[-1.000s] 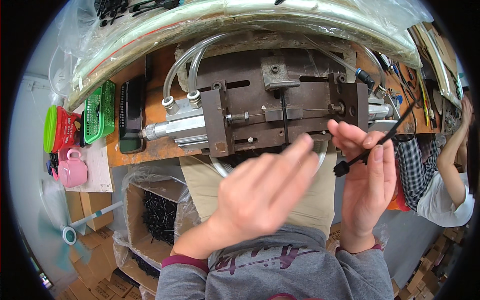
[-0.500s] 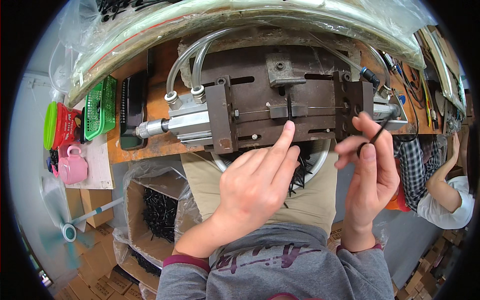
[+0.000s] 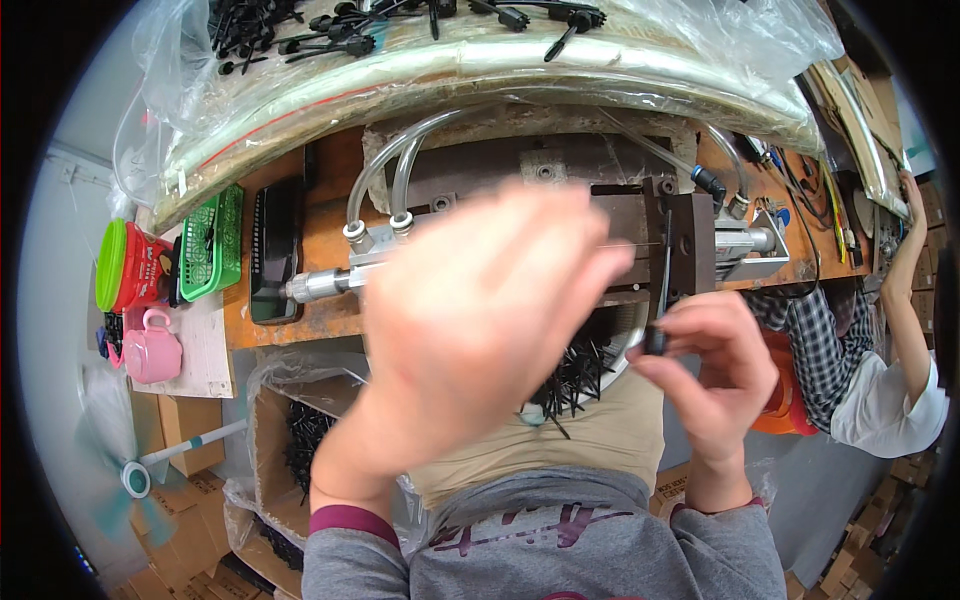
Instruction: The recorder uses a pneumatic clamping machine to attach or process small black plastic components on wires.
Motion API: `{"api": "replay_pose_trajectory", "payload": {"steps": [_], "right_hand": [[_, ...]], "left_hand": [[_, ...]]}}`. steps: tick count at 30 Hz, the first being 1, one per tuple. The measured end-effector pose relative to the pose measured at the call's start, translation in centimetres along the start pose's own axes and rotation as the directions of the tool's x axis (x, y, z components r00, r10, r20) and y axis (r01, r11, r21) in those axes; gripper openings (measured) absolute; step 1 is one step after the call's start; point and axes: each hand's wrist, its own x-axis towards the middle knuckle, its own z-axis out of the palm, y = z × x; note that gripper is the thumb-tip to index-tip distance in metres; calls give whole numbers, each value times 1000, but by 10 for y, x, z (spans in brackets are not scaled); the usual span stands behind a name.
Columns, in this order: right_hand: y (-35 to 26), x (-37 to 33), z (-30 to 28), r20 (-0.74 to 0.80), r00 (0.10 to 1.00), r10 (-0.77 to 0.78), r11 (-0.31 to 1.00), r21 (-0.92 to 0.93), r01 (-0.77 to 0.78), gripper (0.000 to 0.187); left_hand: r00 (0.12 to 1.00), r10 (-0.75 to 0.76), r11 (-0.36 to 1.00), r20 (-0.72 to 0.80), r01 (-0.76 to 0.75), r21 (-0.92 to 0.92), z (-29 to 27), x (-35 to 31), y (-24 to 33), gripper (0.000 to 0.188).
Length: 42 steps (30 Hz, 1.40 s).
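Raised since half a second ago: left hand [image 3: 480,330], now lifted close to the camera, blurred, fingers spread loosely and holding nothing, covering much of the dark metal clamping fixture [image 3: 640,240] it was near before. Lowered a little and turned: right hand [image 3: 715,375], fingers pinched shut on the head of a thin black plastic tie [image 3: 662,290], its strip running straight up in front of the fixture's right block. Bolted onto the orange-brown wooden surface [image 3: 330,180]: that fixture, with a silver pneumatic cylinder [image 3: 325,283] sticking out to the left and two clear hoses [image 3: 385,170] arching up from its fittings. Just below the fixture's edge, between both hands: a heap of loose black ties [image 3: 580,375] in a round bowl. Above, across the far side of the surface: a clear plastic bag [image 3: 500,60] with more black ties lying on it. At the left: green plastic basket [image 3: 212,245], red-and-green container [image 3: 125,265], pink cup [image 3: 152,350]. At the right edge: another person in a white top [image 3: 885,400].
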Motion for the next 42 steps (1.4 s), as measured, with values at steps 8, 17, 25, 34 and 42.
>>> {"api": "replay_pose_trajectory", "payload": {"steps": [8, 17, 25, 34, 42], "right_hand": [[14, 6, 35, 354, 910, -218, 773, -507, 382, 22], [1, 23, 36, 453, 878, -155, 626, -642, 442, 28], [-14, 146, 35, 129, 804, -580, 635, -546, 546, 24], [-24, 267, 60, 345, 933, 107, 224, -922, 315, 61], [20, 259, 2, 616, 545, -569, 25, -649, 760, 31]], "left_hand": [[992, -86, 973, 96, 63, 224, 2, 112, -36, 18], [998, -63, 996, 11, 63, 64, -54, 92, -13, 17], [998, -29, 1000, 60, 28, 9, -42, 0, 12, 32], [980, -126, 991, 153, 132, -31, 8, -58, 34, 34], [970, -123, 987, 208, 98, 129, 31, -71, 31, 25]]}}
